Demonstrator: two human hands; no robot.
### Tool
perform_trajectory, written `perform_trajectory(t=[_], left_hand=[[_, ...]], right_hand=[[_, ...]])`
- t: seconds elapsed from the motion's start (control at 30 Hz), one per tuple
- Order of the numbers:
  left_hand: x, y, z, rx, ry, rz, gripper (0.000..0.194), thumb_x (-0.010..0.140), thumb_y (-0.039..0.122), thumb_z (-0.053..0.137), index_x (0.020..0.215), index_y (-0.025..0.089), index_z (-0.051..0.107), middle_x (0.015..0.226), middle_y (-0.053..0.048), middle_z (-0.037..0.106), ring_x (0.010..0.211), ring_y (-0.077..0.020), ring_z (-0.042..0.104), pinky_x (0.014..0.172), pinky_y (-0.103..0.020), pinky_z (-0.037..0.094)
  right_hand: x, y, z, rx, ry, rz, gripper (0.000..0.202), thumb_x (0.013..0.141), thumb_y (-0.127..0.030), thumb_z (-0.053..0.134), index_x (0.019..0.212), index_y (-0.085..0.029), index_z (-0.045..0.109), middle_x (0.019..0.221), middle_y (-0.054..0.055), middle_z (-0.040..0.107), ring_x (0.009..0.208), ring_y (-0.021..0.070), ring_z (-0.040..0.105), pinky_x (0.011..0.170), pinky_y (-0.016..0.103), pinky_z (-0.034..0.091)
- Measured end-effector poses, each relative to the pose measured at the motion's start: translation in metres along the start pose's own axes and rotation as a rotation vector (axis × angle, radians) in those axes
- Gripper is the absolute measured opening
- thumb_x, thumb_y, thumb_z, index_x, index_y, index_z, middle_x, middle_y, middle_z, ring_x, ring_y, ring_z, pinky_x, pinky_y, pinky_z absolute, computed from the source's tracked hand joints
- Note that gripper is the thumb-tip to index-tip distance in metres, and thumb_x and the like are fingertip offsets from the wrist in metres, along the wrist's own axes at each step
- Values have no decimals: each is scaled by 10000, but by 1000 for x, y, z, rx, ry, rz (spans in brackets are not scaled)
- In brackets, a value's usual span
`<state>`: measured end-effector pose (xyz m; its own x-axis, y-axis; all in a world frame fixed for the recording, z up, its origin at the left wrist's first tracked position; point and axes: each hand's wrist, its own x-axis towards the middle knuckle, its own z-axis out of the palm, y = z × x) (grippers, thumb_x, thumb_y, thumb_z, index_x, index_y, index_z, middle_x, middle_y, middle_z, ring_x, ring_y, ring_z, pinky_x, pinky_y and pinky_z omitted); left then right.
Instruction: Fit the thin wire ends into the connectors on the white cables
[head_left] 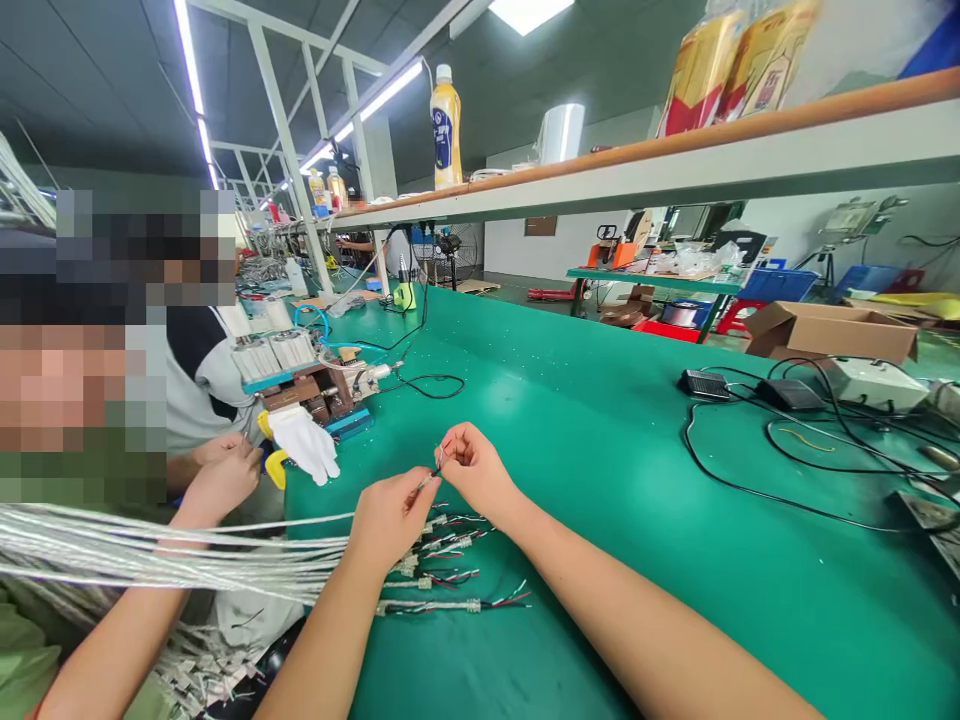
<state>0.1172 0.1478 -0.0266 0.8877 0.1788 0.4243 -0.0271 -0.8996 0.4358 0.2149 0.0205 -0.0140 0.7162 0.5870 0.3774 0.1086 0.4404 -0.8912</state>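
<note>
My left hand (391, 515) is closed around the end of one cable, above a bundle of pale cables (300, 560) on the green table (600, 460). Thumb and fingertips of my right hand (469, 462) pinch the thin wires (440, 462) that come out of that cable end, close to my left fingertips. Below and beside my left hand lie several other cable ends (472, 605) with red, black, white and green wires fanned out to the right.
A co-worker's hands (225, 475) are at the left, near white gloves (304, 445) and a bench machine (307, 375). Black foot pedals (703, 385) and looped cords lie at the right. A shelf (600, 160) with a bottle (445, 130) spans above.
</note>
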Motion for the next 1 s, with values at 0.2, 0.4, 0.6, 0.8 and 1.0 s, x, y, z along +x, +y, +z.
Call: perform_trajectory(t=[0.2,0.4,0.6,0.8,1.0], left_hand=[[-3,0,0,-14,17,-10,386,976,492,394,739,210,511,573,50,416,568,-112,371,572,-262,201],[-2,0,0,-47,13,2,355,974,458,405,740,209,501,583,52,425,577,-111,374,583,-259,205],[0,2,4,28,2,-18,298,942,347,467,682,202,494,601,38,514,588,-113,451,583,-284,191],[-4,-1,12,135,50,-22,299,857,339,570,609,202,473,616,28,627,579,-108,517,532,-308,172],[-5,1,14,141,55,-68,347,851,386,588,585,196,469,602,35,630,557,-99,508,509,-313,154]], right_hand=[[-2,-7,2,-16,-59,2,213,660,-198,611,804,-209,454,766,-37,561,665,106,491,621,240,379],[-3,-8,0,-119,-100,-45,220,687,-184,590,823,-216,419,822,-34,565,647,100,457,609,236,371],[-7,1,-5,-537,-12,-133,126,707,-181,490,786,-224,401,705,-45,472,621,121,418,585,251,337],[-2,30,-16,-695,28,-69,176,686,-338,492,822,-239,443,684,-18,549,623,168,518,618,293,412],[6,38,-21,-595,68,30,260,602,-417,516,783,-243,449,674,-5,562,627,184,538,626,307,431]])
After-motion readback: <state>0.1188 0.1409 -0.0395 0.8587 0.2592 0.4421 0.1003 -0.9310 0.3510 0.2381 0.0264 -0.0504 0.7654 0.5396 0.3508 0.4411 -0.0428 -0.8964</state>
